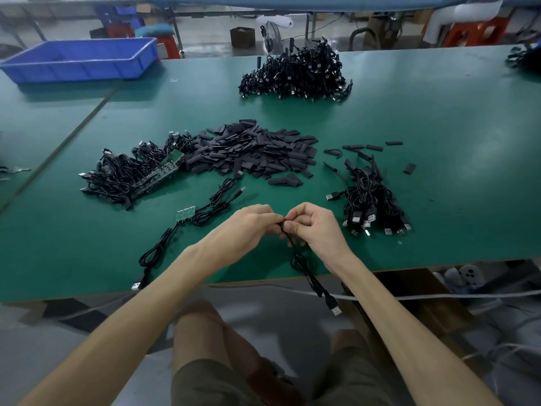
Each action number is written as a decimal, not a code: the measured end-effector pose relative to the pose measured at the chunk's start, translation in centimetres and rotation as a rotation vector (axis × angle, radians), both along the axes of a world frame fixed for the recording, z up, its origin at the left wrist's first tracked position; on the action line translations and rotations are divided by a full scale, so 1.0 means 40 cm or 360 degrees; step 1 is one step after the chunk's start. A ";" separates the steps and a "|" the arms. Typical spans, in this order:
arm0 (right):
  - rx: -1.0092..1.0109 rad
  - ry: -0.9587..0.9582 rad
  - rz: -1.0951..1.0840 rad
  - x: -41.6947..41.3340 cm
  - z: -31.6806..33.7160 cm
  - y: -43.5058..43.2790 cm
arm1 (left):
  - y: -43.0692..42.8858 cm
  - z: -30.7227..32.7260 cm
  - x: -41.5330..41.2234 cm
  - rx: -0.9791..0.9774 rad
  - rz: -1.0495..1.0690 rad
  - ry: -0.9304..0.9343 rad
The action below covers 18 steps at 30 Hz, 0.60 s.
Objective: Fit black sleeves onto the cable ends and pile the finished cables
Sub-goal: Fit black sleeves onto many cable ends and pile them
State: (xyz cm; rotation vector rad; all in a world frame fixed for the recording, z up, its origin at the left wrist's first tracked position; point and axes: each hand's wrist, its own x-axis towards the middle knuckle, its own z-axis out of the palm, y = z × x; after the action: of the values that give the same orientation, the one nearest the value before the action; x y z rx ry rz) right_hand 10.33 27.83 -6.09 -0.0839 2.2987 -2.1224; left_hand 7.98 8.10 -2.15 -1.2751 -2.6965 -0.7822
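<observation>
My left hand [247, 225] and my right hand [314, 225] meet fingertip to fingertip over the near edge of the green table [439, 118]. Both pinch the top end of one black cable [311, 278], which hangs down past the edge with its USB plug at the bottom. Whether a sleeve is on that end is hidden by my fingers. A heap of loose black sleeves [257, 152] lies in the middle. Unsleeved cables with small green boards [131, 174] are heaped at the left. A pile of cables [371, 200] lies to the right of my hands.
A second large cable heap [295, 73] sits at the far middle. A blue plastic crate [79, 58] stands at the far left. Two loose cables joined to a green board [186, 213] lie just left of my hands. Several stray sleeves [374, 147] are scattered at the right.
</observation>
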 end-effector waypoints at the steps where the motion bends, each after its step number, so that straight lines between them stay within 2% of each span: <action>1: -0.0005 0.0003 -0.0002 0.000 0.000 0.001 | 0.001 -0.003 0.001 0.0007 0.0004 0.0014; 10: -0.0023 0.0013 0.0012 0.000 -0.006 -0.002 | 0.006 -0.044 0.019 0.0070 0.0118 0.0246; 18: -0.0034 0.0014 0.0000 -0.002 -0.002 0.002 | 0.018 -0.073 0.032 0.0228 0.0189 0.0263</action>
State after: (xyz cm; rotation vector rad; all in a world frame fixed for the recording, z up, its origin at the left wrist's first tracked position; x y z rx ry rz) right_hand 10.25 27.90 -6.15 -0.0935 2.2805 -2.1514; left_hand 9.28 8.84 -5.05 -1.0862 -2.5095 -0.8017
